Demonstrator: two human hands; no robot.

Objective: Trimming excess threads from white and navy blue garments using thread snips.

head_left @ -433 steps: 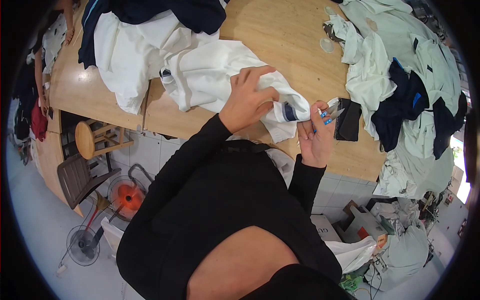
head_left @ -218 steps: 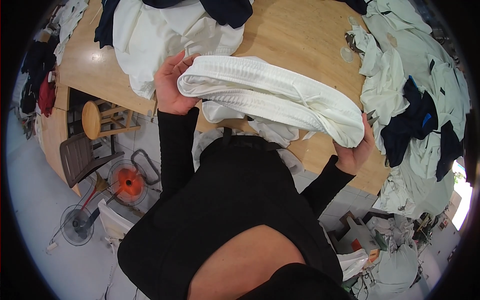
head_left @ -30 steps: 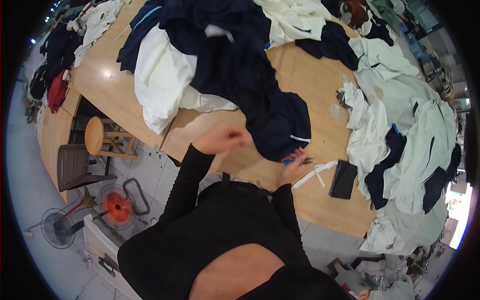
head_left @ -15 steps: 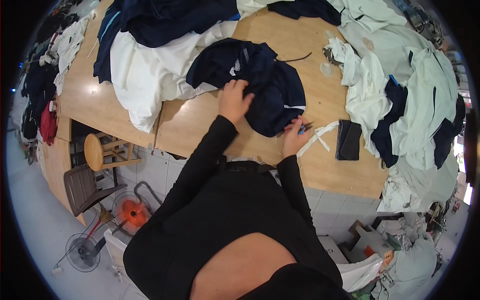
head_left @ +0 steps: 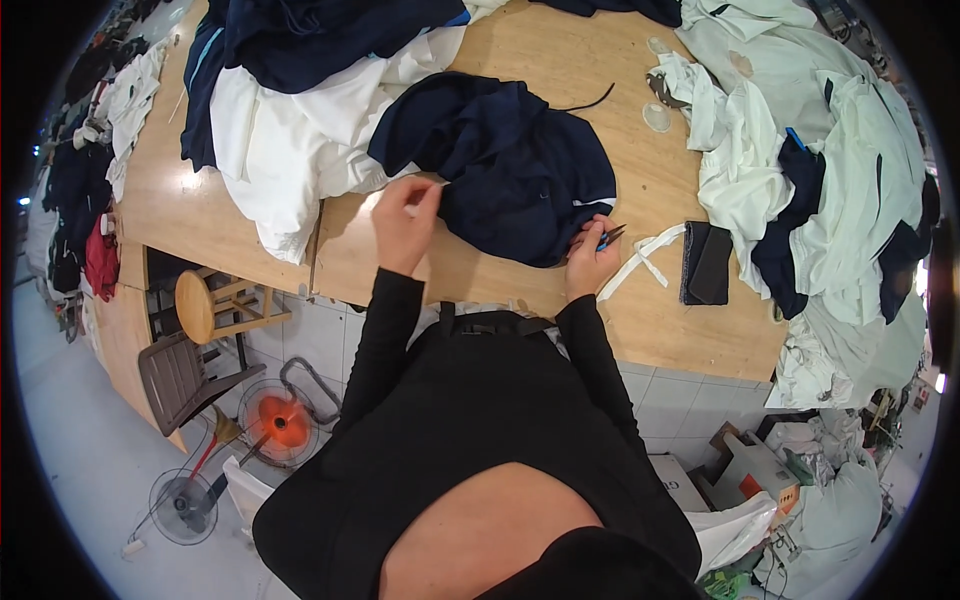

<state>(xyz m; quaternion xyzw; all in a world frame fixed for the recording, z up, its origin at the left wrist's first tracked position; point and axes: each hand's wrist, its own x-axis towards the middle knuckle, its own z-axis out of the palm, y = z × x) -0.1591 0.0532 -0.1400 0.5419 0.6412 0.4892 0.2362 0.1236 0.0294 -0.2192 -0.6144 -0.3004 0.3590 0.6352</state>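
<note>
Turning inward, snips [head_left: 613, 236] in the right hand's [head_left: 592, 264] clasped fingers, four o'clock, could nick the navy garment [head_left: 515, 170]; left hand's [head_left: 402, 238] pinch unclear.

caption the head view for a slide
Right hand, holding snips, at the edge of a navy garment on the table; left hand nearby.

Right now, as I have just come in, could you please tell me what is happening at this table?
A person in black sleeves stands at a wooden table, with a navy garment in front of them. Of the hands, the right hand holds small blue-handled snips at the garment's edge, by a white stripe. The left hand is by the garment's left side, fingers curled; whether it holds anything is unclear. A white strip lies to the right.
</note>
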